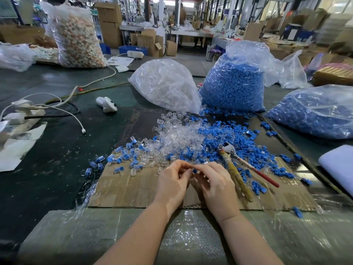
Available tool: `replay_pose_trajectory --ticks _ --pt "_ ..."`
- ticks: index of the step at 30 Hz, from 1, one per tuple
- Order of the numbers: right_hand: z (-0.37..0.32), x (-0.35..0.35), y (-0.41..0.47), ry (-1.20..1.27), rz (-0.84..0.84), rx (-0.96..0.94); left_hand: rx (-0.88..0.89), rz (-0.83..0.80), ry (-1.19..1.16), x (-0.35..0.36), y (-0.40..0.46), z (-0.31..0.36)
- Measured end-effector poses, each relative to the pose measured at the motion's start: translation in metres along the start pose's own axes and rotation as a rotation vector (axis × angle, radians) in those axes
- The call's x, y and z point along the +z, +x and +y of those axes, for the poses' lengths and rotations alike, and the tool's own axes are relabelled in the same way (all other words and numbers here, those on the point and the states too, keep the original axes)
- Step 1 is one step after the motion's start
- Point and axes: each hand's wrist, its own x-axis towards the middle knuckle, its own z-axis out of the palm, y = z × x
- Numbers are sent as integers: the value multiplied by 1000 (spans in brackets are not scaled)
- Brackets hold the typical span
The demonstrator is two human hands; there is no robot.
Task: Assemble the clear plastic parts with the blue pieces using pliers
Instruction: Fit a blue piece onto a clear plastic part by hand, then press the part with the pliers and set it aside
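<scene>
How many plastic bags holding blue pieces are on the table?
2. One blue-filled bag stands upright behind the loose piles, right of the bag of clear parts; the other lies at the right edge. Others may be hidden.

White charger cable (63, 109), cardboard boxes (109, 20)

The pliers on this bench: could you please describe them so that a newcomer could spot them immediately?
Start at the tall bag of blue pieces standing on the bench, then follow the spilled blue heap towards the person. The pliers lie there on the cardboard sheet, beside the right hand. One handle is red, the other wrapped in yellowish tape.
</scene>
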Motion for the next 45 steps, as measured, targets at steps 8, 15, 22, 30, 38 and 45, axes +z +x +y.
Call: replay_pose_trajectory --ticks 8,15,22,30,38,45 --pt "-2 -1 0 -51 -17 16 0 31 28 0 3 -1" --pt "2 -22 13 -318 112 295 -42 50 29 2 8 -5" --pt "29 -47 31 -574 -441 783 -88 28 -16 2 9 -4" --pt "22 -52 38 -608 -397 700 -190 27 -209 -3 15 1" --pt "-15 -55 38 109 -583 688 -321 97 -393 -2 26 -1" --pt "-32 -67 38 279 -759 731 -334 132 -344 -2 29 -7"
